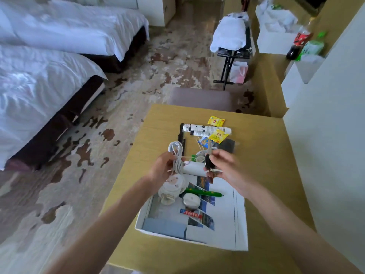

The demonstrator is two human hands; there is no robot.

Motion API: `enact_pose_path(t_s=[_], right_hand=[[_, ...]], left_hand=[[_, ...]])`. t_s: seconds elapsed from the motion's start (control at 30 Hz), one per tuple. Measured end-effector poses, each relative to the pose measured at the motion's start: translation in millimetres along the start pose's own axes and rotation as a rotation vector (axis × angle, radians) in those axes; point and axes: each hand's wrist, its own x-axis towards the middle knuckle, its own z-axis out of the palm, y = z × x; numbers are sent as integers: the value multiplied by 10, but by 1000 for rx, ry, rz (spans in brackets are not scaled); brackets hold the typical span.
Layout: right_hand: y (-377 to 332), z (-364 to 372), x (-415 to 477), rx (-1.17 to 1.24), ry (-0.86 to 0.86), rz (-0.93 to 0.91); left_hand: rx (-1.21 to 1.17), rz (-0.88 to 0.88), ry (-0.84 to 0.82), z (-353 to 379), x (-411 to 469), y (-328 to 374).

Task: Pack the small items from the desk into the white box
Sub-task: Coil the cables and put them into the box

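Observation:
The white box (240, 224) lies open on the wooden desk (260, 165) in front of me. In it are a cream plush toy (171, 188), a green pen (205, 192), a round white case (191, 201) and printed cards. My left hand (163, 170) grips a coiled white cable (176, 157) above the box's far edge. My right hand (227, 168) pinches a small black round item (208, 162). Beyond the hands lie two white tubes (205, 129), two yellow tea packets (217, 135), black sticks (180, 135) and a dark pouch (229, 145).
A grey chair (199, 98) stands at the desk's far edge. A white wall (325, 145) borders the desk on the right. Two beds (49, 76) fill the left side of the room. A luggage rack (233, 42) with white cloth stands further back.

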Motion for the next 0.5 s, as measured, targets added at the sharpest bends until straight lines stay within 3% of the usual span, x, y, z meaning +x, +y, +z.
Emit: enact_pose_path(t_s=[0.5], right_hand=[[751,562,-179,-812,-4,142]], left_hand=[[-120,-30,-130,-380,-202,-277]])
